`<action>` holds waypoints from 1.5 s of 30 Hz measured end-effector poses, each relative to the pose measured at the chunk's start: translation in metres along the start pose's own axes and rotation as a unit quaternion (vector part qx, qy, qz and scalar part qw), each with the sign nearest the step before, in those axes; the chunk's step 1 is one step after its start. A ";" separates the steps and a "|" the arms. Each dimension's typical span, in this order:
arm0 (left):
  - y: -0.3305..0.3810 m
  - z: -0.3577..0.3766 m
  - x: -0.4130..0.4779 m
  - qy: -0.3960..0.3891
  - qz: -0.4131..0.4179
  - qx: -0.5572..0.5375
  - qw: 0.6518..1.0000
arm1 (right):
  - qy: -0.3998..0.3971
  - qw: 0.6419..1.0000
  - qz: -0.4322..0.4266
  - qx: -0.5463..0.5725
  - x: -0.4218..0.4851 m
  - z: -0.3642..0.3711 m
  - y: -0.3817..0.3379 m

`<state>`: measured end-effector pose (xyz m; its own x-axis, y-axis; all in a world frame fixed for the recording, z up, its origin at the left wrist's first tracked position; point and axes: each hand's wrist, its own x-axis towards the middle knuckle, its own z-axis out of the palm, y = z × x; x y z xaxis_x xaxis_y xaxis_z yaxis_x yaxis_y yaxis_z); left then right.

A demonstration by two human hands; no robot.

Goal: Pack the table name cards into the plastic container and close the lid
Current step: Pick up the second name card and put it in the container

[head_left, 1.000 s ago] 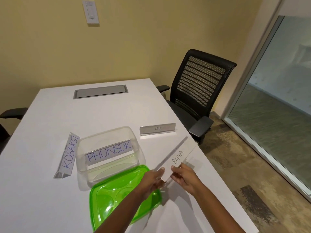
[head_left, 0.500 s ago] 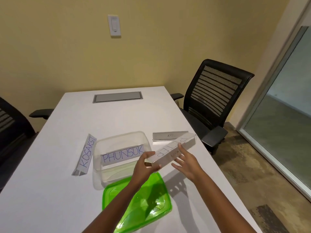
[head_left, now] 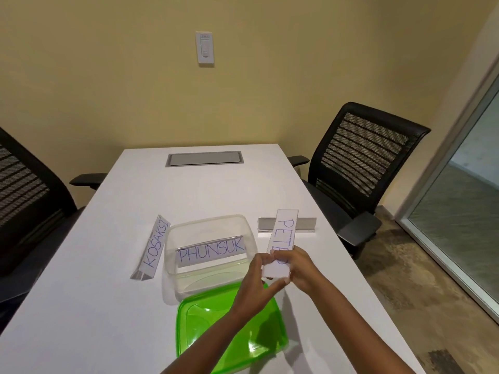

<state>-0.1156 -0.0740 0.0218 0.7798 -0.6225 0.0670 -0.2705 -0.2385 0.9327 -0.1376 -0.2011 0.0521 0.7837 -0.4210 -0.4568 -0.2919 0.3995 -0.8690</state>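
A clear plastic container (head_left: 249, 238) sits mid-table with the PHUNSUK card (head_left: 212, 251) standing inside it. The green lid (head_left: 216, 330) lies flat in front of it. The KOSAKSI card (head_left: 154, 248) lies on the table to the container's left. My left hand (head_left: 256, 276) and my right hand (head_left: 299, 265) both grip the near end of the PETER card (head_left: 282, 233), held lengthwise above the table to the right of the container. Another card (head_left: 306, 224) stands behind it, writing hidden.
The white table (head_left: 108, 306) has a grey cable hatch (head_left: 204, 158) at its far end. Black mesh chairs stand at the right (head_left: 361, 163) and left (head_left: 24, 190). A glass wall (head_left: 469, 190) runs along the right side.
The card in my hands has turned from lying across to pointing away from me, its PETER face now up. My right hand has closed on it. The camera view has shifted left.
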 end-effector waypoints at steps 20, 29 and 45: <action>0.002 -0.109 0.055 0.134 -0.135 0.022 0.981 | -0.244 0.888 0.001 -0.390 0.005 -0.001 -0.052; -0.002 -0.144 0.054 0.219 -0.199 -0.177 0.939 | -0.189 0.873 -0.100 -0.437 0.032 0.021 -0.069; -0.050 -0.170 0.052 0.236 -0.292 0.137 0.917 | -0.162 0.764 -0.195 -0.593 0.094 0.077 -0.047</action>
<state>0.0347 0.0323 0.0390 0.9766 0.0474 -0.2099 0.1900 -0.6475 0.7380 -0.0084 -0.1970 0.0642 0.9764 -0.0192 -0.2150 -0.1428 -0.8045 -0.5766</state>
